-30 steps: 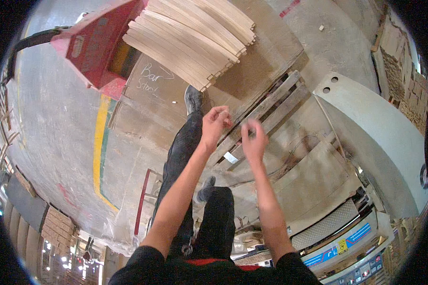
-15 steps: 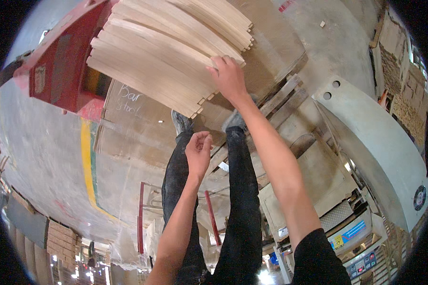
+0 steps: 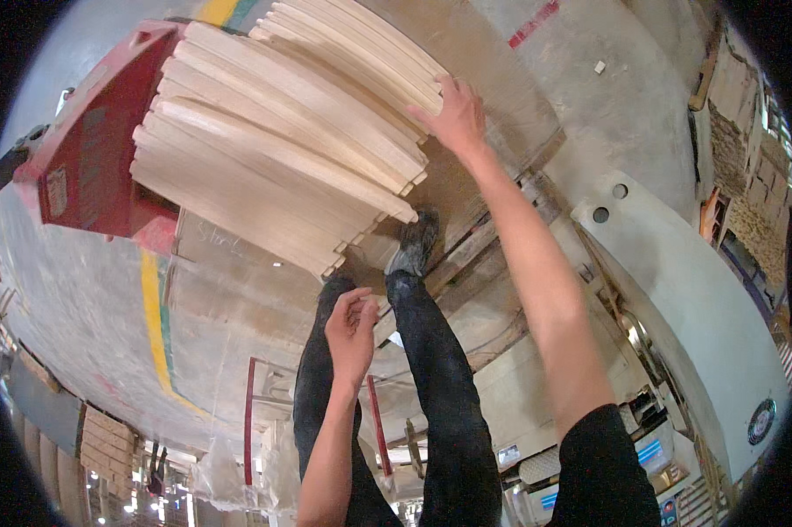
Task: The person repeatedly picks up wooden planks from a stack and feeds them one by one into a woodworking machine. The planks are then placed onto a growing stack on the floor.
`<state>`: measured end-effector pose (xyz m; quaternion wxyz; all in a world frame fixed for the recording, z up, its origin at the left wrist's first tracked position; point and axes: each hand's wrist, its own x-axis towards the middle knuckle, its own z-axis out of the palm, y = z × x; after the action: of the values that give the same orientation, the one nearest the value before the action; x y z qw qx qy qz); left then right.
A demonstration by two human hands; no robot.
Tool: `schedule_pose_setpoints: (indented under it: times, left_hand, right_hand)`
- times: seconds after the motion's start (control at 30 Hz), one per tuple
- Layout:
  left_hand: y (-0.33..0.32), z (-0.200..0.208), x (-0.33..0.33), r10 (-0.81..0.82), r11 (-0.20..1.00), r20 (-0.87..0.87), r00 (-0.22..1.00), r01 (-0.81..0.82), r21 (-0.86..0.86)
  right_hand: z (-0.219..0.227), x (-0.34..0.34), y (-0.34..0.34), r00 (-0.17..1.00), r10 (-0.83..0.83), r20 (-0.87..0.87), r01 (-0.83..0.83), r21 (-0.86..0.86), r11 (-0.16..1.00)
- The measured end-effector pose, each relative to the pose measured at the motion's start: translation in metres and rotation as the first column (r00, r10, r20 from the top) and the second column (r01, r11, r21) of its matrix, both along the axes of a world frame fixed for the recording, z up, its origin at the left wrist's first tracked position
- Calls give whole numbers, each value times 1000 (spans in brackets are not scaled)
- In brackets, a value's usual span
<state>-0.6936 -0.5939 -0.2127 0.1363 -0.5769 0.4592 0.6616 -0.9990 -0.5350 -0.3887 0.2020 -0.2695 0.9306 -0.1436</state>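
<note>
A broad layer of pale wooden strips (image 3: 264, 158) lies side by side over brown cardboard, their right ends uneven. Behind it, at the top, is a second group of strips (image 3: 352, 44). My right hand (image 3: 457, 114) is at the right ends of that farther group, its fingertips touching them. Its thumb is spread from the fingers, and no strip is inside the grasp. My left hand (image 3: 352, 334) hangs in front of my legs, below the near strips. Its fingers are loosely curled in, with nothing visible in them.
To the left of the strips stands a red metal machine part (image 3: 97, 140). A pale curved machine cover (image 3: 677, 290) rises on the right. The cardboard sheet (image 3: 229, 250) lies under the strips near my feet. A yellow floor line (image 3: 155, 321) runs at left.
My right hand has moved from the near strips' ends up and right to the farther group. The view has shifted, and my right foot shows more. My left hand stays curled, lower in view.
</note>
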Motion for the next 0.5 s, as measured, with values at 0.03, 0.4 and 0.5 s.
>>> schedule_pose_setpoints:
  times: [0.03, 0.4, 0.5]
  left_hand:
    - [-2, -2, 0, 11, 1000, 1, 1000, -11, -12]
    - [15, -5, -17, 125, 992, 95, 988, -127, 16]
    - [24, -2, -31, 117, 991, 59, 991, -121, 60]
  right_hand:
    - [-15, -9, 8, 998, 65, 7, -66, 114, 991]
    - [-94, 1, 36, 979, 176, 106, -193, 193, 962]
    - [-100, -13, 39, 969, 184, 166, -206, 121, 971]
